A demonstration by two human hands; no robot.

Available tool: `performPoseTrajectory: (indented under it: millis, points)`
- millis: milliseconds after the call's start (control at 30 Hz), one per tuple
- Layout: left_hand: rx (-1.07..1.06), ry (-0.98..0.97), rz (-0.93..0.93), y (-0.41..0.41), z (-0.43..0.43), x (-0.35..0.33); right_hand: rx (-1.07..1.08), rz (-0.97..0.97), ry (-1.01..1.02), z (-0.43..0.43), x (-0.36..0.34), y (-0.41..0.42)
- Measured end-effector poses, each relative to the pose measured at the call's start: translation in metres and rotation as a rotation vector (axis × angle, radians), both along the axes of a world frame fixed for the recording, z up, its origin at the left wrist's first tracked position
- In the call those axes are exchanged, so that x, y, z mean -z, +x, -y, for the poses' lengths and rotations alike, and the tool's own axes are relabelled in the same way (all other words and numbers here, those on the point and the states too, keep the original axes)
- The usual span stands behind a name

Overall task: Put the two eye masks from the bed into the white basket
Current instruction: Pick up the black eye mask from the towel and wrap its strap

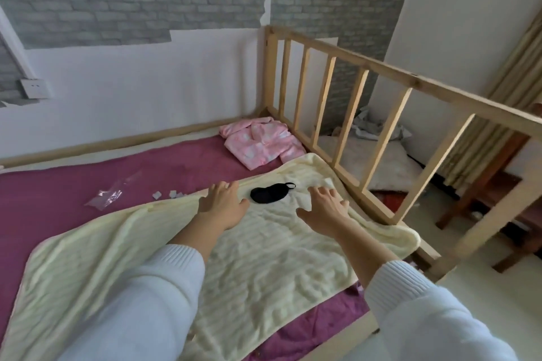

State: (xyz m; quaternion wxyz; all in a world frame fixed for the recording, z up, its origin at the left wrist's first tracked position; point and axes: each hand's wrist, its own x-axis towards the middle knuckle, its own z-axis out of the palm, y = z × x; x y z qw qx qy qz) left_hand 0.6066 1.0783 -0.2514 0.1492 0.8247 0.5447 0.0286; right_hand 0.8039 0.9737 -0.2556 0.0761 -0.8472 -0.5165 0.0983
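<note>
One black eye mask [268, 193] lies on a cream blanket [258, 249] spread over the bed. Its strap loop points right. My left hand [223, 201] hovers just left of the mask with fingers spread, holding nothing. On the other side, my right hand [324, 204] is also open and apart from the mask. Both arms wear white sleeves. I see no second eye mask and no white basket.
The bed has a magenta sheet [88, 184] and a wooden slatted rail [366, 114] along the right side. A pink garment [262, 142] lies in the far corner. Clear plastic wrap [108, 195] and small white bits lie left. A brown wooden piece of furniture [498, 190] stands beyond the rail.
</note>
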Motion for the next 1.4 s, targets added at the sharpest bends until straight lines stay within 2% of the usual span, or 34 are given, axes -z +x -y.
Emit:
performPoseTrajectory:
  millis: [167, 333, 600, 833, 933, 1000, 1067, 1133, 1200, 1267, 1333, 1400]
  points:
    - [-0.123, -0.144, 0.009, 0.080, -0.073, 0.056, -0.076, -0.063, -0.110, -0.089, 0.047, 0.091]
    - [-0.147, -0.278, 0.040, 0.143, -0.116, 0.123, -0.084, -0.100, -0.225, -0.158, 0.099, 0.157]
    - [-0.236, -0.492, 0.043, 0.184, -0.180, 0.218, -0.026, -0.266, -0.405, -0.230, 0.194, 0.191]
    - [-0.440, -0.636, 0.179, 0.207, -0.251, 0.311, 0.084, -0.495, -0.415, -0.309, 0.286, 0.204]
    - [-0.588, -0.650, 0.334, 0.215, -0.281, 0.346, 0.223, -0.704, -0.366, -0.341, 0.325, 0.207]
    - [-0.681, -0.635, 0.383, 0.219, -0.297, 0.368, 0.362, -0.859, -0.354, -0.358, 0.346, 0.206]
    - [-0.724, -0.576, 0.413, 0.221, -0.306, 0.383, 0.441, -0.936, -0.322, -0.372, 0.366, 0.204]
    - [-0.664, -0.422, 0.445, 0.222, -0.309, 0.392, 0.539, -0.967, -0.237, -0.379, 0.383, 0.203]
    - [-0.511, -0.293, 0.345, 0.225, -0.309, 0.398, 0.604, -0.995, -0.186, -0.385, 0.391, 0.204]
    - [-0.441, -0.274, 0.257, 0.230, -0.310, 0.402, 0.583, -0.994, -0.194, -0.389, 0.390, 0.204]
    - [-0.512, -0.321, 0.337, 0.234, -0.313, 0.401, 0.537, -0.977, -0.169, -0.388, 0.386, 0.204]
    - [-0.578, -0.408, 0.535, 0.235, -0.315, 0.391, 0.465, -0.927, -0.101, -0.387, 0.377, 0.203]
